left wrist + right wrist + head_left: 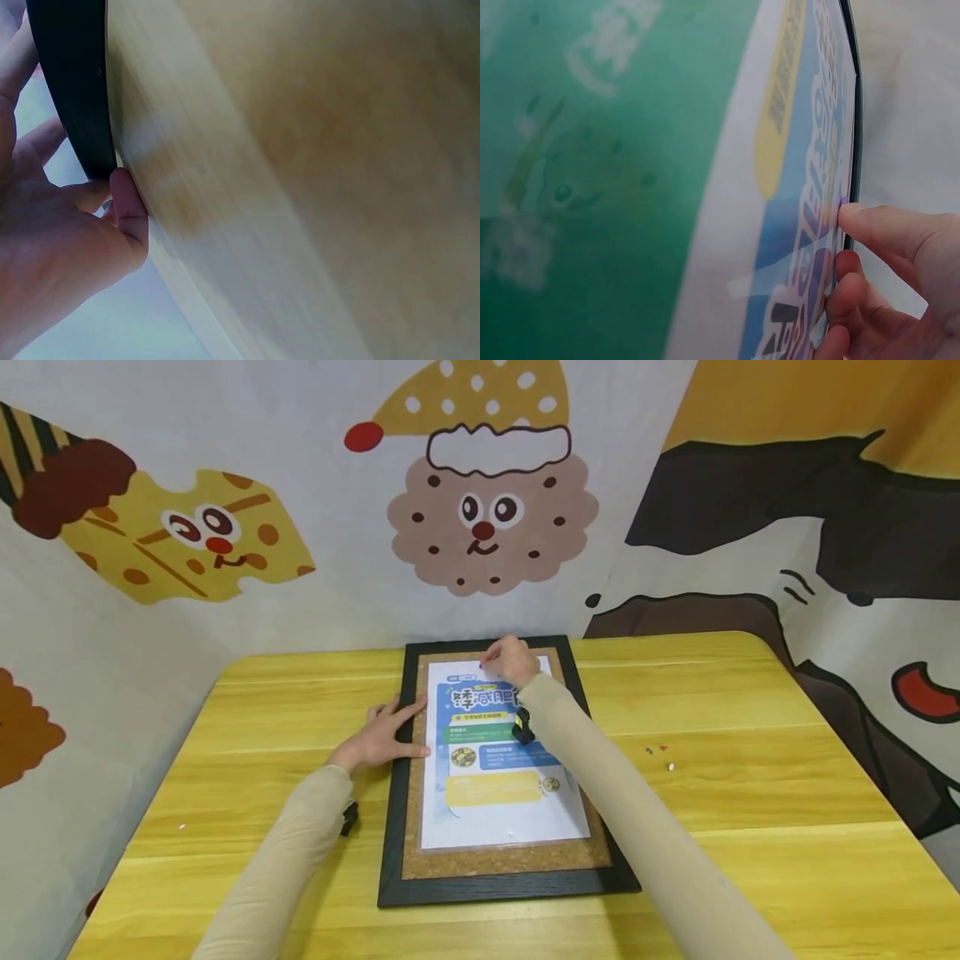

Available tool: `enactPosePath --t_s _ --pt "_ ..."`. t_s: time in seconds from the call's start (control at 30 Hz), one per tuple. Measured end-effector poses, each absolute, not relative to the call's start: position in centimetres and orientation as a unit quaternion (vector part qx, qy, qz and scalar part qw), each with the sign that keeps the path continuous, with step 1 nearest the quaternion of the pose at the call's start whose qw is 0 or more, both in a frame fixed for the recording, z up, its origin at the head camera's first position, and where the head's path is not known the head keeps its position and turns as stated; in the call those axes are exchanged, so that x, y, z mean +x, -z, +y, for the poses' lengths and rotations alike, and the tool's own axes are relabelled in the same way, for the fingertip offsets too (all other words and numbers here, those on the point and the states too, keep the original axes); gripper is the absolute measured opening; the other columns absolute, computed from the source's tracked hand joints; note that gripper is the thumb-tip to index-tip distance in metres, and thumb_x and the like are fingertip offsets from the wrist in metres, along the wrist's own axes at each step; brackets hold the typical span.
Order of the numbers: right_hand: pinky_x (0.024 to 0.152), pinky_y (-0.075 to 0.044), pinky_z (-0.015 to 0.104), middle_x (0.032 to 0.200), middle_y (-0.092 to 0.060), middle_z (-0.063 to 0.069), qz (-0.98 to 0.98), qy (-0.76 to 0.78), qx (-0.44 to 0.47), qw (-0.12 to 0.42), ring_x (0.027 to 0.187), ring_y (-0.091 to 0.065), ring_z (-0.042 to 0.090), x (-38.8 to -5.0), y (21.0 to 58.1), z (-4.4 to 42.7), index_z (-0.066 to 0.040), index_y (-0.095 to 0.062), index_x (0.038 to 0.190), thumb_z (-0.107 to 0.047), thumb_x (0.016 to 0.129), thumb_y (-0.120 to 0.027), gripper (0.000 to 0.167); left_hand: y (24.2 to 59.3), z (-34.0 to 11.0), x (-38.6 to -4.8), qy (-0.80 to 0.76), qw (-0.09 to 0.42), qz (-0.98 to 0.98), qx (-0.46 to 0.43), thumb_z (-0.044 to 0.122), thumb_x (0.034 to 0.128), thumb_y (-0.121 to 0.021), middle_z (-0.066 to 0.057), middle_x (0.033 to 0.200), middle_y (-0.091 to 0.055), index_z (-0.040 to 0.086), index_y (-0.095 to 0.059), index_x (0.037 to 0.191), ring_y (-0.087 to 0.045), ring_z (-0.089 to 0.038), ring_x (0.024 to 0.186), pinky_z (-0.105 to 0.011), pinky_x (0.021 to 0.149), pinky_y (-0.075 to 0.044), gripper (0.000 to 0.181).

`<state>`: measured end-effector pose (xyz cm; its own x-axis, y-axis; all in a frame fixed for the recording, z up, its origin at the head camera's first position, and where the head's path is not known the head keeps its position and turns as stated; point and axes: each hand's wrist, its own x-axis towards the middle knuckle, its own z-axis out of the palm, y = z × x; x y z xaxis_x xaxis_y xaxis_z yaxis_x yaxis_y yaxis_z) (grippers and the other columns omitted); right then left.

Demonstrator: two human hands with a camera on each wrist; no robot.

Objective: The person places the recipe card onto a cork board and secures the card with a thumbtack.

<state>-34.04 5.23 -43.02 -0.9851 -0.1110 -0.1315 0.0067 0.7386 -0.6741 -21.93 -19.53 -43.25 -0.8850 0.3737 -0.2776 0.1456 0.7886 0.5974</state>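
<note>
A laminated-looking printed sheet [480, 822] lies on a cork board [510, 862] with a black frame [510, 892]. My left hand [377, 739] rests on the frame's left side, fingers spread, two tips reaching the sheet's edge. Its lower fingers touch the frame's outer side in the left wrist view. Near the sheet's top edge, my right hand [513, 662] has curled fingers and pinches a tiny purple pin [844, 200] against the sheet. Most of that pin is hidden by the fingertips.
Several tiny coloured pieces [658, 748] and a small white one [671, 767] lie on the yellow wooden table [750, 827], right of the board. Another white speck [182, 827] lies far left. Behind the table hangs a cartoon-printed cloth [330, 610].
</note>
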Motion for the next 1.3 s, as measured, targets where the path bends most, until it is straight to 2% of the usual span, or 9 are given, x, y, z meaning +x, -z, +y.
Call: enactPosePath --t_s 0.37,0.67,1.07,1.3 --pt "0.085 -0.046 0.039 0.097 -0.068 0.003 0.918 0.383 -0.074 0.077 0.092 -0.058 0.02 -34.2 43.1 6.0 -0.01 -0.077 0.094 -0.015 0.09 -0.07 0.009 43.2 -19.6 -21.9 -0.289 0.197 0.925 0.148 0.043 0.0861 -0.072 -0.029 0.156 0.002 0.015 -0.019 0.156 -0.003 -0.052 0.137 -0.071 0.099 -0.021 0.092" --pt "0.088 -0.045 0.039 0.106 -0.066 0.005 0.901 0.416 -0.09 0.079 0.099 -0.056 0.021 -33.9 42.9 7.6 -0.01 -0.075 0.101 -0.013 0.092 -0.067 0.013 43.1 -19.4 -21.7 -0.295 0.199 0.923 0.148 0.041 0.0866 -0.072 -0.028 0.156 0.003 0.016 -0.018 0.156 -0.001 -0.051 0.138 -0.071 0.1 -0.02 0.092" --pt "0.081 -0.044 0.037 0.101 -0.068 0.005 0.903 0.406 -0.122 0.071 0.089 -0.057 0.022 -32.6 42.6 9.4 -0.009 -0.075 0.1 -0.013 0.092 -0.067 0.012 43.2 -19.6 -21.9 -0.297 0.196 0.923 0.147 0.042 0.0858 -0.072 -0.03 0.156 0.003 0.014 -0.018 0.156 -0.001 -0.052 0.137 -0.072 0.099 -0.02 0.093" --pt "0.08 -0.043 0.036 0.103 -0.066 0.004 0.891 0.426 -0.137 0.079 0.089 -0.056 0.022 -31.5 43.2 10.3 -0.01 -0.075 0.099 -0.011 0.091 -0.067 0.011 43.0 -19.6 -21.8 -0.295 0.196 0.923 0.148 0.041 0.0861 -0.072 -0.03 0.156 0.003 0.013 -0.018 0.156 -0.002 -0.052 0.137 -0.071 0.099 -0.02 0.092"
